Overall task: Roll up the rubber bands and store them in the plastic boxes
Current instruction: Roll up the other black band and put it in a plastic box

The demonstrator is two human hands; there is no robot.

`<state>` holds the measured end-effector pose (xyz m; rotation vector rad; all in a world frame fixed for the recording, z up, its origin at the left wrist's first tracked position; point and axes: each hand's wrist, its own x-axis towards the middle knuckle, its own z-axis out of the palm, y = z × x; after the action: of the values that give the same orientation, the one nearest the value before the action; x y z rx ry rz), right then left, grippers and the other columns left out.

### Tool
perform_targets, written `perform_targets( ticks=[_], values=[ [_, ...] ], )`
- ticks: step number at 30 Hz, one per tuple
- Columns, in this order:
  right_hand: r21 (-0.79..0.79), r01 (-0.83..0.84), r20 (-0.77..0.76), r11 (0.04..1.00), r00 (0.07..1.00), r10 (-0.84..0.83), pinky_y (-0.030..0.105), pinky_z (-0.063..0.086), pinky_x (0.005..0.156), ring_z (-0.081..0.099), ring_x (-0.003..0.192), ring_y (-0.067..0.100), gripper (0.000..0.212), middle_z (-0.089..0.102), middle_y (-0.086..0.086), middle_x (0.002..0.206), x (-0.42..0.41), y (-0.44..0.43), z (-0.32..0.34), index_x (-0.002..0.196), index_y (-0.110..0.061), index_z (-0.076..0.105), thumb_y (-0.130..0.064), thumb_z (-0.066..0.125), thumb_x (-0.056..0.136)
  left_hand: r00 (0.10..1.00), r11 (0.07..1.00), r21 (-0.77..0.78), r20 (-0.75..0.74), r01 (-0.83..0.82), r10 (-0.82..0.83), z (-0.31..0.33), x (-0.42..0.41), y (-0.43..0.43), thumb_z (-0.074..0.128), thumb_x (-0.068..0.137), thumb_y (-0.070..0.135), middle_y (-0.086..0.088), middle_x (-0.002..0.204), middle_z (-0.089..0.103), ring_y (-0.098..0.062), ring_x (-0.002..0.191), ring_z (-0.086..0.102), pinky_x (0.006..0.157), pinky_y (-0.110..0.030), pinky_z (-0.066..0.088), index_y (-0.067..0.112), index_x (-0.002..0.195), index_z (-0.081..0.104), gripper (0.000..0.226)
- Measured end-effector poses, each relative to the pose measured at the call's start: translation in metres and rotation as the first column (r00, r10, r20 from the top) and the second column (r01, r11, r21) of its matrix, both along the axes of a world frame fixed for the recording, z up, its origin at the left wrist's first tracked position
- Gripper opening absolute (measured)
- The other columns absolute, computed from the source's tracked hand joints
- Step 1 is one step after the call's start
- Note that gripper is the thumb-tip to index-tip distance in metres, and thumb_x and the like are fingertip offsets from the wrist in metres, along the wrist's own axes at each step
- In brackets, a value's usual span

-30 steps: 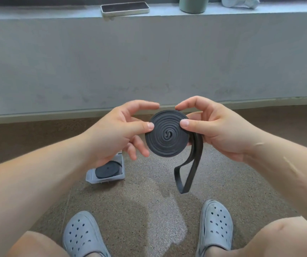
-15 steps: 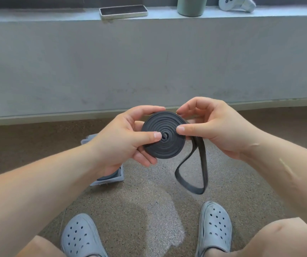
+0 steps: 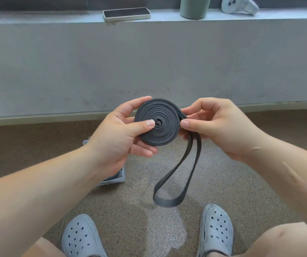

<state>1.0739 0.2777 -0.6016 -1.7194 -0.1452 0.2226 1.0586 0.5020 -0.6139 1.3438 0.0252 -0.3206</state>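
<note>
A black rubber band (image 3: 164, 127) is wound into a flat spiral coil held in front of me above the floor. My left hand (image 3: 119, 138) grips the coil, thumb pressed near its centre and fingers behind it. My right hand (image 3: 217, 125) pinches the band at the coil's right edge. The loose end hangs down as a long loop (image 3: 176, 182) toward the floor. A clear plastic box (image 3: 119, 178) sits on the floor, mostly hidden behind my left wrist.
A grey wall ledge carries a phone (image 3: 126, 14), a green cup (image 3: 194, 7) and a white controller (image 3: 239, 5). My two feet in grey clogs (image 3: 82, 238) (image 3: 216, 230) rest on the speckled floor below the hanging loop.
The coil has turned and grown a little, and my left thumb slid to its centre. The hanging loop swung and now hangs straighter. My left arm covers more of the box.
</note>
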Motion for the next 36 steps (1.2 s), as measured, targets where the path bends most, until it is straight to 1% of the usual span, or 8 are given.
perform_targets(
  ticks=[4, 10, 16, 21, 24, 29, 32, 36],
  values=[
    [0.128, 0.091, -0.078, 0.988, 0.994, -0.081, 0.056, 0.060, 0.084, 0.073, 0.078, 0.030, 0.013, 0.075, 0.018, 0.085, -0.008, 0.014, -0.006, 0.090, -0.010, 0.071, -0.002, 0.076, 0.082, 0.999, 0.999, -0.021, -0.015, -0.032, 0.032, -0.001, -0.002, 0.000, 0.064, 0.092, 0.004, -0.017, 0.097, 0.074, -0.033, 0.050, 0.064, 0.044, -0.030, 0.057, 0.034, 0.129, 0.062, 0.047],
    [0.212, 0.197, -0.079, 0.957, 0.980, -0.185, 0.027, 0.055, 0.063, 0.072, 0.072, 0.020, 0.017, 0.077, 0.013, 0.086, -0.016, 0.027, -0.010, 0.096, -0.009, 0.072, -0.001, 0.077, 0.082, 0.998, 0.998, -0.017, 0.013, -0.067, 0.067, -0.002, -0.006, -0.004, 0.063, 0.093, 0.007, -0.015, 0.099, 0.074, -0.033, 0.054, 0.065, 0.048, -0.032, 0.058, 0.034, 0.131, 0.058, 0.046],
    [0.238, 0.150, -0.079, 0.960, 0.988, -0.134, 0.030, 0.059, 0.069, 0.072, 0.078, 0.024, 0.017, 0.076, 0.022, 0.095, -0.013, 0.018, -0.002, 0.092, -0.008, 0.071, 0.005, 0.074, 0.082, 0.994, 0.995, 0.009, -0.049, 0.096, -0.096, 0.001, -0.006, -0.001, 0.061, 0.096, 0.008, -0.018, 0.103, 0.071, -0.040, 0.061, 0.069, 0.044, -0.037, 0.057, 0.034, 0.128, 0.047, 0.044],
    [0.067, 0.083, 0.028, 0.994, 0.996, -0.085, 0.034, 0.060, 0.079, 0.073, 0.080, 0.025, 0.019, 0.077, 0.017, 0.088, -0.010, 0.010, 0.000, 0.092, -0.010, 0.075, 0.006, 0.076, 0.080, 0.972, 0.914, 0.342, 0.005, 0.218, -0.233, 0.014, 0.007, 0.016, 0.067, 0.093, 0.019, -0.004, 0.096, 0.075, -0.038, 0.063, 0.069, 0.044, -0.034, 0.052, 0.027, 0.118, 0.050, 0.031],
    [0.007, -0.004, 0.052, 1.000, 0.999, 0.004, 0.032, 0.060, 0.082, 0.074, 0.083, 0.021, 0.022, 0.078, 0.012, 0.089, -0.008, 0.007, 0.004, 0.090, -0.013, 0.076, 0.007, 0.077, 0.080, 0.953, 0.870, 0.421, 0.040, 0.257, -0.301, 0.019, 0.008, 0.018, 0.069, 0.092, 0.019, -0.006, 0.100, 0.075, -0.039, 0.063, 0.068, 0.046, -0.034, 0.052, 0.034, 0.121, 0.056, 0.035],
    [-0.016, -0.136, 0.041, 0.991, 0.990, 0.137, 0.034, 0.060, 0.085, 0.075, 0.087, 0.024, 0.021, 0.078, 0.011, 0.090, -0.010, 0.009, 0.008, 0.093, -0.005, 0.074, 0.010, 0.076, 0.079, 0.929, 0.848, 0.402, -0.015, 0.344, -0.369, 0.018, 0.002, 0.011, 0.068, 0.094, 0.020, -0.010, 0.098, 0.075, -0.041, 0.060, 0.068, 0.044, -0.031, 0.055, 0.036, 0.117, 0.067, 0.028],
    [-0.038, -0.125, 0.018, 0.991, 0.992, 0.125, 0.034, 0.060, 0.079, 0.073, 0.080, 0.023, 0.023, 0.077, 0.009, 0.084, -0.009, 0.008, 0.009, 0.094, -0.010, 0.073, 0.005, 0.079, 0.077, 0.929, 0.868, 0.336, -0.076, 0.365, -0.361, 0.015, 0.000, 0.008, 0.070, 0.090, 0.021, -0.013, 0.095, 0.076, -0.040, 0.063, 0.069, 0.045, -0.030, 0.055, 0.026, 0.109, 0.067, 0.020],
    [0.015, -0.097, -0.014, 0.995, 0.995, 0.097, 0.027, 0.057, 0.070, 0.073, 0.077, 0.022, 0.021, 0.077, 0.010, 0.082, -0.006, 0.006, 0.012, 0.089, -0.012, 0.074, -0.009, 0.081, 0.070, 0.928, 0.903, 0.221, -0.127, 0.369, -0.349, 0.015, -0.001, 0.008, 0.073, 0.085, 0.028, -0.019, 0.101, 0.075, -0.042, 0.068, 0.071, 0.047, -0.032, 0.056, 0.021, 0.113, 0.064, 0.031]
  ],
)
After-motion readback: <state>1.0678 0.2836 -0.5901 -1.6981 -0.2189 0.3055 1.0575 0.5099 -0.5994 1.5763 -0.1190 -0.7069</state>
